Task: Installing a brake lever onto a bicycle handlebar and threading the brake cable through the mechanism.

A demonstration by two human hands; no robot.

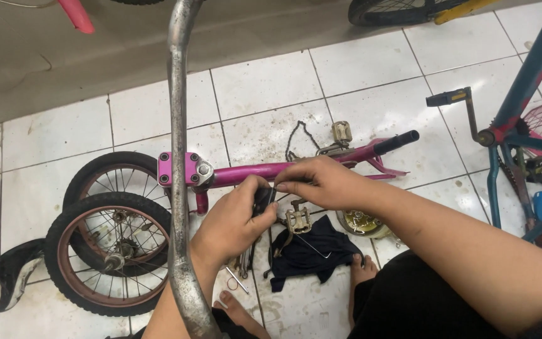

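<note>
— Over the tiles, what do the hands hold?
— The left hand [236, 216] grips a small black part [263, 199]; the right hand [324, 182] pinches its top end.
— And around them?
— Just behind, a pink frame [271, 171]; below, a pedal [298, 220] on a dark cloth [315, 251]; left, two wheels [111, 251]; in front, a grey handlebar [178, 125].
</note>
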